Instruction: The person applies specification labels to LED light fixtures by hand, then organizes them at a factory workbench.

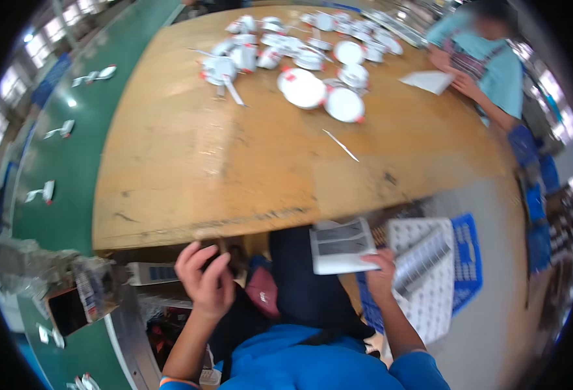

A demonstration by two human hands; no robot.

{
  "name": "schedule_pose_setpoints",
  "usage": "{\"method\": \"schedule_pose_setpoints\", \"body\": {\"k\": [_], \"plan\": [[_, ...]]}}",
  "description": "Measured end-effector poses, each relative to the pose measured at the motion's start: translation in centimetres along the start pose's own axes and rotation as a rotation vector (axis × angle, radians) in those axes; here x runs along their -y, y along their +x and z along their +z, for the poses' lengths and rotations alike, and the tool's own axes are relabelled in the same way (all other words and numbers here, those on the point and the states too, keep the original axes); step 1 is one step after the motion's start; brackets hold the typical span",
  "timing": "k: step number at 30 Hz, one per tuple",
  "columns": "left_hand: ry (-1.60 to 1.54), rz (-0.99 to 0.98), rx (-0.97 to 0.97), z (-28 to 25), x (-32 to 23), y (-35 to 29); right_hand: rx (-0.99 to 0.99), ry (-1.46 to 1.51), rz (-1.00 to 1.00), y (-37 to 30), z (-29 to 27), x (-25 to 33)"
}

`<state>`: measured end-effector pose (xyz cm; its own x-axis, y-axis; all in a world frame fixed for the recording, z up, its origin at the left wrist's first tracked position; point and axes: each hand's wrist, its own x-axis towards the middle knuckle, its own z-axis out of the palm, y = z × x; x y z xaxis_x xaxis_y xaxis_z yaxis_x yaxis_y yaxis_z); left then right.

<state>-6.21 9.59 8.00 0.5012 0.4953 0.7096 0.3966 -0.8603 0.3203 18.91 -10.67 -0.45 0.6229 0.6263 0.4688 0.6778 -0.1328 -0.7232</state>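
My right hand point(381, 273) grips the right edge of a sticker sheet point(343, 252), white with dark grey rectangular labels, held over my lap just off the table's near edge. Thumb and fingers pinch its lower right corner. To the left, my left hand point(207, 276) is raised in front of the table edge, fingers curled but apart, with nothing visible between them. Several white round fittings with red clips, looking like downlights point(304, 88), lie piled on the far part of the wooden table point(247, 162).
A thin white strip point(341, 145) lies mid-table. On the left runs a green conveyor belt point(72, 149) bearing several white fittings; a phone point(67, 312) rests beside it. Printed sheets point(423, 286) and a blue crate point(466, 253) are right of me. Across the table, another person holds white paper point(427, 81).
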Motion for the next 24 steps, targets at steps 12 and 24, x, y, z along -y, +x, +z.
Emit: {"method": "schedule_pose_setpoints", "body": {"k": [12, 24], "plan": [[-1.005, -0.9, 0.463, 4.0, -3.2, -5.0, 0.088, 0.261, -0.143, 3.3, 3.2, 5.2], [-1.11, -1.112, 0.061, 0.2, -2.2, -11.0, 0.492, 0.181, -0.343, 1.0, 6.5, 11.3]]}}
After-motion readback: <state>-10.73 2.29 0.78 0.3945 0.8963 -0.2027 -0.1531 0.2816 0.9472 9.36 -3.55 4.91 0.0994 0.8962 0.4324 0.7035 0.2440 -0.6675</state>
